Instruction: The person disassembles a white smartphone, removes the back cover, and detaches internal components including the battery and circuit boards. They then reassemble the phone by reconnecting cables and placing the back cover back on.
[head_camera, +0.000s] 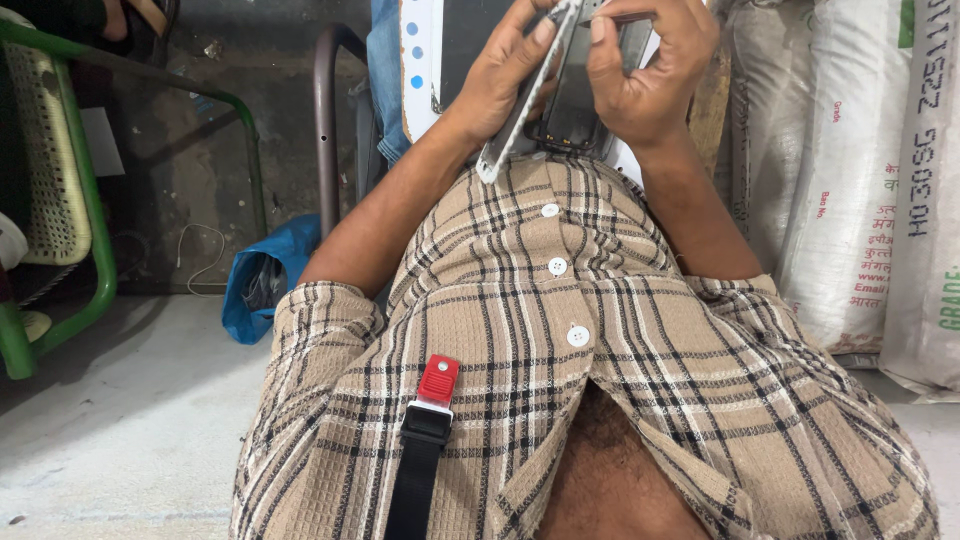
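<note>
Plaid shirt (600, 330), both hands gripping opened dark phone (575, 95), silver frame edge-on

A storeroom-like workshop corner: stacked white woven sacks (860, 180), bare concrete floor (120, 420), green metal chair frame (95, 230).

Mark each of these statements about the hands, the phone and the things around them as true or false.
1. Both hands grip an opened phone. True.
2. The left hand rests on the floor. False: it holds the phone's left edge.
3. White sacks stand to the person's right. True.
4. The shirt is plain blue. False: it is beige plaid.
5. A green-framed chair stands at the left. True.
6. The right hand holds a red clip. False: the red clip sits on the shirt.
</note>
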